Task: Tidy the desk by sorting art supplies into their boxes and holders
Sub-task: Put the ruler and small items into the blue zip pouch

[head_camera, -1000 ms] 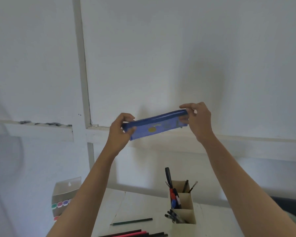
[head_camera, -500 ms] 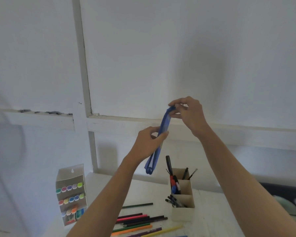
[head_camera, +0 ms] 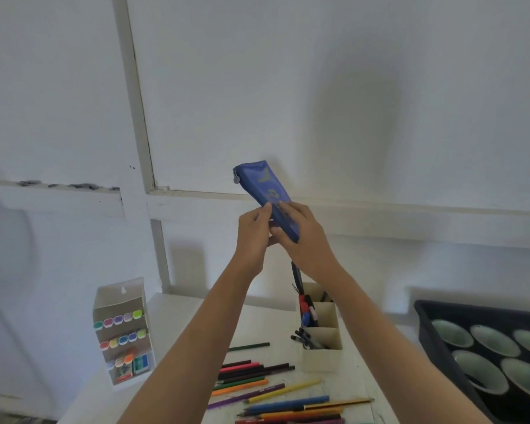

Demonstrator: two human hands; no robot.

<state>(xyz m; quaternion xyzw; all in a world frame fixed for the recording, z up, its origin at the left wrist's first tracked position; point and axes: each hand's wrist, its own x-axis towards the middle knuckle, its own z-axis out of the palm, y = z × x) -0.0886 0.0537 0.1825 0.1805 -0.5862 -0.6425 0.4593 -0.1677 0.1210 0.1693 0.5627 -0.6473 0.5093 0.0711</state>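
While it is held up before the white wall, well above the bench, the blue fabric zip pouch (head_camera: 265, 185) tilts, its zip pull at the upper left end. Both hands have their grip clamped on its lower end: the left hand (head_camera: 253, 232) pinches the near edge, and the right hand (head_camera: 308, 243) wraps the bottom corner. Below, loose coloured pencils (head_camera: 288, 404) lie on the white bench (head_camera: 361, 377) beside a cardboard compartment holder of pens (head_camera: 320, 335). A clear box of coloured markers (head_camera: 121, 335) stands at the left and a black tray of bowls (head_camera: 423, 319) at the right.
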